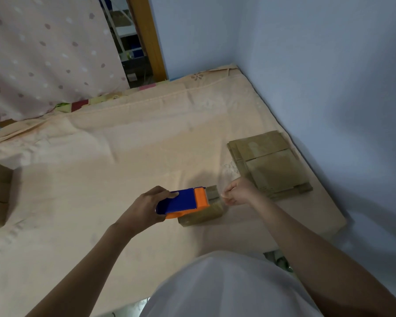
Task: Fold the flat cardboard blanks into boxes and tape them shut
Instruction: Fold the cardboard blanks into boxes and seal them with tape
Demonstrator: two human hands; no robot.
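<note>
Box (201, 211) folded, taping underway: dispenser (181, 202) gripped by left hand (144, 207), tape end pinched in right hand (240, 194) fingers. Blanks (270, 163) beyond box left unfolded.

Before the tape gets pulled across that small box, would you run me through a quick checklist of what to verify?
1. Left hand grips the tape dispenser: ok.
2. Dispenser mouth sits over the small box: ok.
3. Right hand pinches the tape end: looks ok, though the tape itself is barely visible.
4. Box flaps fully closed under the dispenser: cannot tell, hidden.
5. Box rests flat on the bed sheet: ok.
6. Stack of flat blanks lies apart from the box: ok.
</note>
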